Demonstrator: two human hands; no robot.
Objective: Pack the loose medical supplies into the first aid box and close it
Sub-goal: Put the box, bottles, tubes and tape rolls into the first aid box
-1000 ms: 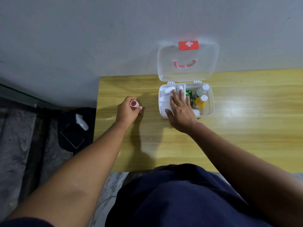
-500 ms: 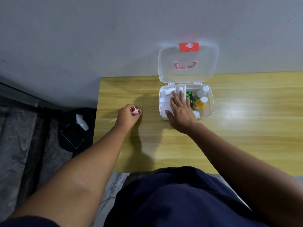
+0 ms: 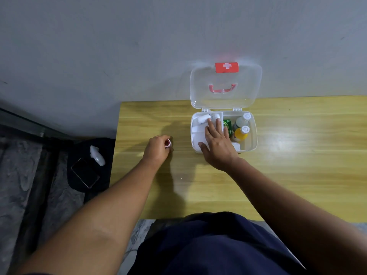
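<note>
The white first aid box [image 3: 253,143] stands open on the wooden table [image 3: 297,155], its clear lid [image 3: 225,86] with a red cross latch leaning on the wall. Inside are white rolls [image 3: 203,118], a green packet [image 3: 227,124], a clear bottle [image 3: 242,120] and a yellow bottle [image 3: 241,133]. My right hand [image 3: 217,143] lies flat with straight fingers on the white items in the box's left part. My left hand [image 3: 156,148] grips a small red-and-white tape roll [image 3: 168,143] on the table, left of the box.
To the left of the table, on a dark cloth [image 3: 87,165] lower down, lie a phone [image 3: 85,172] and a white spray bottle [image 3: 97,155]. The grey wall rises directly behind the box. My dark-clothed lap is at the table's near edge.
My left hand with the tape roll has lowered slightly onto the table. My right hand stays pressed on the items in the box.
</note>
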